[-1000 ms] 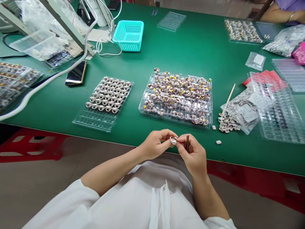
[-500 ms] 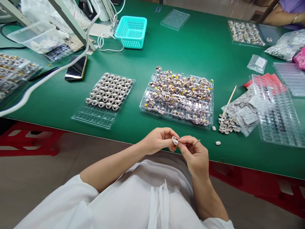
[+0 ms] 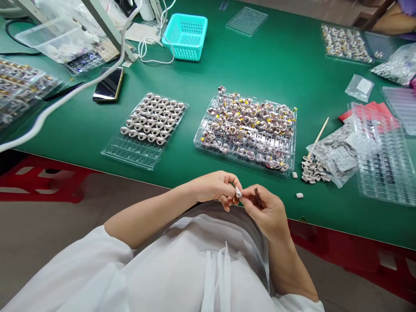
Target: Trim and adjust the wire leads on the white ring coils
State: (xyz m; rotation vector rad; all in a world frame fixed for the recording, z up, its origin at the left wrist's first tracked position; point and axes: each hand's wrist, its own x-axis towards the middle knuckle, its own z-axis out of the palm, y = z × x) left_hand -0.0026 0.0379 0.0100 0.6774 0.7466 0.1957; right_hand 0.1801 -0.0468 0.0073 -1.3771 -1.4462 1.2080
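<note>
Just past the table's front edge, my left hand [image 3: 218, 187] pinches a small glossy white earbud shell [image 3: 238, 192] between thumb and fingers. My right hand [image 3: 265, 209] meets it from the other side, its thumb and index finger closed on the same shell. A thin brownish tool [image 3: 257, 196], perhaps tweezers, is tucked among my right fingers; most of it is hidden. Beyond my hands lies a clear tray [image 3: 208, 149] heaped with similar pale shells with yellow and reddish bits. To its left, another clear tray [image 3: 130, 152] holds shells in neat rows.
Right of the heaped tray are loose pale shell pieces [image 3: 313, 171], a wooden stick [image 3: 320, 132], a plastic bag [image 3: 341, 158] and stacked clear trays [image 3: 386, 160]. A turquoise basket [image 3: 185, 39], phone [image 3: 108, 85] and white cable [image 3: 42, 121] are leftward. Someone's arm [image 3: 393, 21] rests far right.
The shell has been turned in my fingers, showing more of its smooth white outside. The tool in my right hand has swung more upright. The view has shifted slightly.
</note>
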